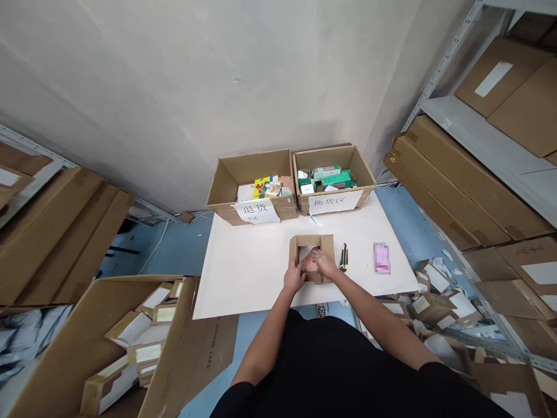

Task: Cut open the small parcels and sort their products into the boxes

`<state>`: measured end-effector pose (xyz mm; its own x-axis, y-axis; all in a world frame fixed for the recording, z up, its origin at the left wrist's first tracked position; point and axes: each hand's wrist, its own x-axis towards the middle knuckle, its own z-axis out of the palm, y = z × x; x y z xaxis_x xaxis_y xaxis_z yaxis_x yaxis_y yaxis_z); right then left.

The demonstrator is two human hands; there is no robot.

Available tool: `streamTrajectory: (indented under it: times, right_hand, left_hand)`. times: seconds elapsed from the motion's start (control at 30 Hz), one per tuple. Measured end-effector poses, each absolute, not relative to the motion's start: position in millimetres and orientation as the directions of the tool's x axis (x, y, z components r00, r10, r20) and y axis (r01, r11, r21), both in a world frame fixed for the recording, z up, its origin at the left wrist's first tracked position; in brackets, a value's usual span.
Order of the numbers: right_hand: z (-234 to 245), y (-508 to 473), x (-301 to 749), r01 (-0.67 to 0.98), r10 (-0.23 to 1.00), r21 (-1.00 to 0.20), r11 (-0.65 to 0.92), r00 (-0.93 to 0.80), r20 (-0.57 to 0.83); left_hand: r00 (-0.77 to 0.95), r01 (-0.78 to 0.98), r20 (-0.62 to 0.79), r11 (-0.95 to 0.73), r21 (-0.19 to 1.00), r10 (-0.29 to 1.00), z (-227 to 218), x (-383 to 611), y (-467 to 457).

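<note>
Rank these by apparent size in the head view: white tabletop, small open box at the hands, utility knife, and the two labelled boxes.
1. White tabletop
2. Left labelled box and right labelled box: too alike to rank
3. Small open box
4. Utility knife

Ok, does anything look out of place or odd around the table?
Two things: the pink rectangle on the right of the table is pixelated, so I can't tell what it is. Beyond the table's right edge, lower down, parcels lie jumbled, unlike the long boxes lined up above.
</note>
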<state>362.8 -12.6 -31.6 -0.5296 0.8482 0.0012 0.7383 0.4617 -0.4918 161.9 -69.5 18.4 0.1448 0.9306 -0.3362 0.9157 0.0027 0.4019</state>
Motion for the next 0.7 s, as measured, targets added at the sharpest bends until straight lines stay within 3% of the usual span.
streamTrajectory:
  times: [0.1,0.17,0.47,0.7]
  right_hand:
    - [-25,4,341,0.835,0.846,-0.387,0.392,-0.492,-0.204]
    - [-22,8,331,0.874,0.867,-0.358,0.328,-0.429,-0.252]
    - [-13,-12,326,0.896,0.933,-0.422,0.137,-0.260,-0.250]
    - [0,3,334,0.922,0.929,-0.386,-0.034,-0.113,-0.352]
  left_hand:
    - [0.127,0.920,-0.409,0.046,0.389,0.904,20,158,-75]
    - [0.079,0.917,-0.462,0.118,0.381,0.883,20,155,-79]
    - [0.054,0.901,-0.353,0.107,0.421,0.934,7,158,-102]
    - [0.034,0.920,-0.449,0.148,0.364,0.893,6,165,-96]
